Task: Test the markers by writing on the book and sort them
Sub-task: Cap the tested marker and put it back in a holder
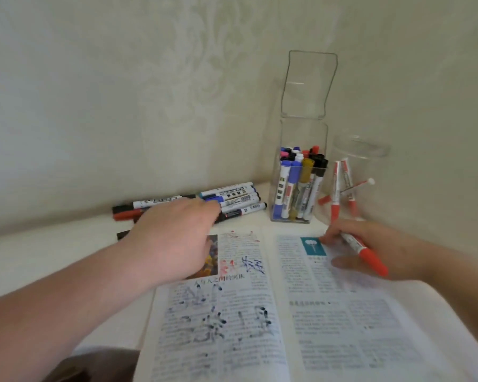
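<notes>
Pale wallpaper with a faint floral pattern fills the corner behind your white worktop, and on that worktop, nearest to you, lies the open book, its printed pages spread flat. Its left page carries heavy black and blue scribbles low down, and smaller red and blue marks higher up beside a colour photo. Your left hand reaches across the top left corner of the book, back upward, to the loose markers heaped along the foot of the wall; its fingertips lie over that heap, but blur and the hand itself hide them, so you cannot tell whether the fingers are clamped on anything. Your right hand rests on the upper part of the right page, just beside a small teal picture. Behind the book, in the corner, stands a tall clear box with its hinged lid raised upright; it holds a bundle of upright markers with blue, black, pink, gold and red caps. Just to the right of it stands a round clear jar with a few red markers leaning inside. Smallest of all is the red marker in your right hand: your fingers are pinched round its front end, which they hide against the page, while its red rear end slants back toward you.
</notes>
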Motion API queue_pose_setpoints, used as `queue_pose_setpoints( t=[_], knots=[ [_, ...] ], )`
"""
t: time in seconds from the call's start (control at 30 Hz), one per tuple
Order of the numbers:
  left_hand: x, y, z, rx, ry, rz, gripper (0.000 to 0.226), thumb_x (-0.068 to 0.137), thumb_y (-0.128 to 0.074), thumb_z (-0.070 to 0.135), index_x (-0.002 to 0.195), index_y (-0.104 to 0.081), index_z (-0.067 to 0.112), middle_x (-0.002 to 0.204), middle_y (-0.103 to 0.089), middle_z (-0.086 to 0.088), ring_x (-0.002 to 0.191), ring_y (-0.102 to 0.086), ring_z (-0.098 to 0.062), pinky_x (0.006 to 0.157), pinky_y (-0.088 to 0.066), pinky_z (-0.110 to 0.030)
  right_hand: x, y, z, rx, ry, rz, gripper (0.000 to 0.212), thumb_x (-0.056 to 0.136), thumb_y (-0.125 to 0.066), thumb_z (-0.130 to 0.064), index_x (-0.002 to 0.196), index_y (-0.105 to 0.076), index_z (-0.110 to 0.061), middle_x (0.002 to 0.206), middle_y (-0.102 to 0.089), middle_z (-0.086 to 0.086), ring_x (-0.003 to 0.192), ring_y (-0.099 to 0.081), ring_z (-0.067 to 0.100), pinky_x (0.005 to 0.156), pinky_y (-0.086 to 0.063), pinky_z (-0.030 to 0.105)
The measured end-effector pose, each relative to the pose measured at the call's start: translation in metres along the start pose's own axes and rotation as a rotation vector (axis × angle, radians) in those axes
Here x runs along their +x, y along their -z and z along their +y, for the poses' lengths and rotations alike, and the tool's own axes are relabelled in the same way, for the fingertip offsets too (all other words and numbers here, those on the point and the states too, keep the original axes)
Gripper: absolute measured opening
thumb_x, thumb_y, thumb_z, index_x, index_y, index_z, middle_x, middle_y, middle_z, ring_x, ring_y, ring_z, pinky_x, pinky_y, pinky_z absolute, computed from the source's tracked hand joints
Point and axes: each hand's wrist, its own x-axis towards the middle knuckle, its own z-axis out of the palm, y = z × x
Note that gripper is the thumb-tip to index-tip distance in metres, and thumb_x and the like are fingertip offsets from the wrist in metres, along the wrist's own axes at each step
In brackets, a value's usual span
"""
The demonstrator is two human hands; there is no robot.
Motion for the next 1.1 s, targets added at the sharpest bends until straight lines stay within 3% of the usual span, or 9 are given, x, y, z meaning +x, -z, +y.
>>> queue_pose_setpoints(
  t=[0.13,0.23,0.33,0.5,0.63,0.7,0.8,0.9,1.1],
  knots=[
    [0.040,0.003,0.054,-0.309,-0.234,-0.355,0.021,0.092,-0.058,0.053,0.095,-0.052,0.033,0.092,-0.055,0.014,0.084,-0.054,-0.010,0.070,-0.045,-0.030,0.017,0.008,-0.025,0.277,-0.053,0.189,0.054,0.083,-0.038,-0.078,0.106,-0.062,-0.035,0.080,-0.075,-0.006,0.075,-0.070,0.008,0.080,-0.055,0.034],
    [0.072,-0.010,0.060,-0.206,-0.171,-0.696,0.038,0.089,-0.062,0.061,0.098,-0.064,0.024,0.096,-0.066,0.007,0.085,-0.061,-0.012,0.064,-0.046,-0.027,0.038,0.011,-0.034,0.571,-0.118,0.227,0.071,0.093,-0.039,-0.066,0.093,-0.056,0.002,0.051,-0.052,0.003,0.046,-0.045,0.020,0.052,-0.041,0.035],
    [0.088,-0.021,0.048,-0.205,-0.121,-0.811,0.055,0.079,-0.066,0.071,0.095,-0.073,0.018,0.095,-0.074,0.003,0.089,-0.069,-0.017,0.069,-0.050,-0.028,0.057,0.009,-0.032,0.797,-0.170,0.144,0.036,0.102,-0.056,-0.028,0.077,-0.053,-0.001,0.051,-0.037,0.001,0.050,-0.029,0.018,0.049,-0.026,0.030],
    [0.088,-0.043,0.042,-0.628,-0.068,-0.464,0.037,0.073,-0.074,0.067,0.086,-0.068,0.033,0.081,-0.067,0.016,0.072,-0.062,-0.002,0.062,-0.050,-0.024,0.069,-0.009,-0.025,0.826,-0.086,0.038,0.033,0.095,-0.067,-0.026,0.067,-0.059,-0.011,0.066,-0.061,0.014,0.058,-0.055,0.023,0.060,-0.048,0.036],
    [0.076,-0.056,0.040,-1.032,-0.168,-0.145,0.062,0.080,-0.071,0.057,0.134,-0.041,0.050,0.109,-0.055,0.031,0.078,-0.063,-0.003,0.062,-0.049,-0.018,0.065,-0.010,-0.029,0.568,-0.016,-0.151,0.024,0.097,-0.066,-0.035,0.092,-0.059,-0.012,0.064,-0.067,0.007,0.049,-0.057,0.018,0.049,-0.046,0.029],
    [0.075,-0.060,0.040,-1.026,-0.224,-0.122,0.069,0.082,-0.070,0.056,0.141,-0.035,0.050,0.116,-0.053,0.030,0.084,-0.063,-0.002,0.066,-0.048,-0.014,0.066,-0.016,-0.023,0.494,-0.005,-0.168,0.025,0.091,-0.075,-0.032,0.106,-0.057,-0.024,0.064,-0.064,-0.006,0.049,-0.054,0.010,0.049,-0.043,0.029],
    [0.080,-0.067,0.037,-0.800,-0.366,-0.054,0.025,0.095,-0.058,0.050,0.117,-0.064,0.041,0.099,-0.062,0.025,0.087,-0.060,0.003,0.073,-0.043,-0.010,0.062,-0.019,-0.015,0.693,0.033,-0.265,0.048,0.087,-0.075,-0.010,0.122,-0.052,-0.034,0.076,-0.064,-0.002,0.057,-0.054,0.018,0.049,-0.044,0.031],
    [0.082,-0.069,0.035,-0.726,-0.307,-0.112,0.036,0.092,-0.045,0.063,0.109,-0.067,0.042,0.097,-0.063,0.025,0.093,-0.060,0.004,0.076,-0.047,-0.014,0.054,-0.009,-0.001,0.970,0.078,-0.248,0.059,0.083,-0.072,0.004,0.130,-0.052,-0.025,0.089,-0.068,0.007,0.061,-0.057,0.029,0.048,-0.050,0.029],
    [0.079,-0.069,0.045,-0.700,-0.309,-0.189,0.036,0.095,-0.032,0.063,0.114,-0.057,0.043,0.098,-0.062,0.023,0.096,-0.057,0.003,0.078,-0.047,-0.019,0.058,-0.017,-0.007,0.941,0.073,0.097,0.023,0.075,-0.076,-0.018,0.090,-0.067,-0.004,0.061,-0.064,0.011,0.048,-0.059,0.023,0.044,-0.052,0.031]
  ],
)
